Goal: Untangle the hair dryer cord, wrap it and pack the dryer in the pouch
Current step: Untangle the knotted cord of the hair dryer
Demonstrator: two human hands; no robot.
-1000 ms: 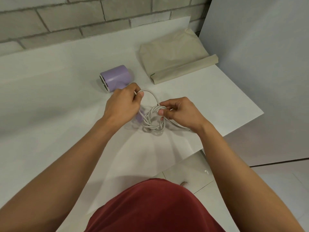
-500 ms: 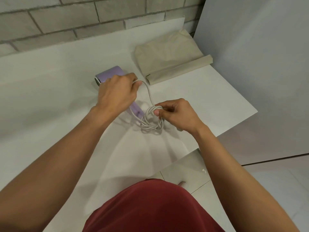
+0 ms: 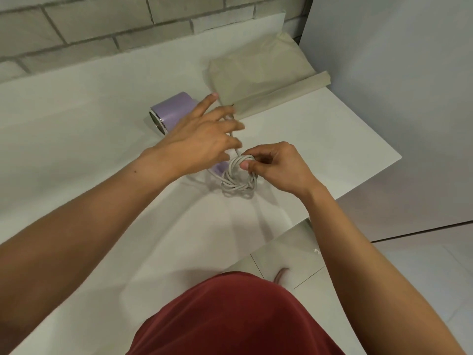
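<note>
The lilac hair dryer point(image 3: 174, 111) lies on its side on the white table point(image 3: 76, 139), its handle partly hidden under my left hand point(image 3: 202, 139). Its white cord is wound into a small coil point(image 3: 238, 184) beside the handle. My right hand point(image 3: 276, 167) pinches the top of that coil between thumb and fingers. My left hand hovers over the dryer with its fingers spread and nearly straight, and a loose stretch of cord point(image 3: 234, 142) runs up among them. The beige pouch point(image 3: 261, 70) lies flat behind, its open end rolled.
A brick wall point(image 3: 102, 29) runs along the back of the table. A white panel point(image 3: 396, 73) stands to the right. The table's right edge point(image 3: 358, 190) drops to a tiled floor point(image 3: 289, 257), just beyond my right wrist.
My left hand has opened from its pinch on the cord loop and spread its fingers toward the pouch. The loop has shrunk, and the coil under my right hand is tighter.
</note>
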